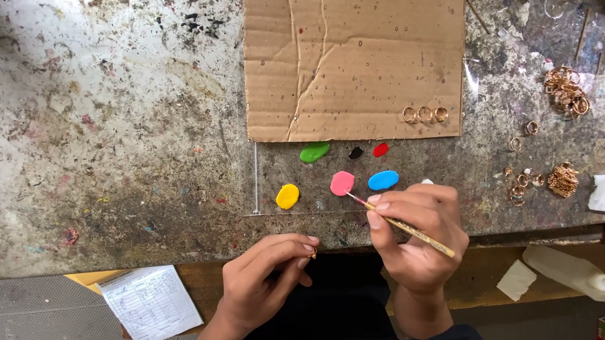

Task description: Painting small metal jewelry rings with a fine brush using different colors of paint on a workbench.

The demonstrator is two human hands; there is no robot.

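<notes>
Pink paint [342, 182] sits in a blob on the stained tabletop [110, 131], and the tip of a thin brush [407, 228] touches its lower edge. The right hand [417, 236] is closed around the brush like a pencil. The left hand [266, 277], at about 8 o'clock from the right one, pinches a small gold ring [313, 253] in its fingertips. The two hands are near each other but not touching. Around the pink blob lie more blobs: blue [383, 180] at 3 o'clock, yellow [287, 196] at 9 o'clock, green [314, 151] at 11 o'clock, black [356, 152] and red [380, 149] at 1 o'clock. Above them lies a cardboard sheet [352, 52] with three rings [425, 113] on it. More gold rings [563, 135] lie far off at 3 o'clock.
</notes>
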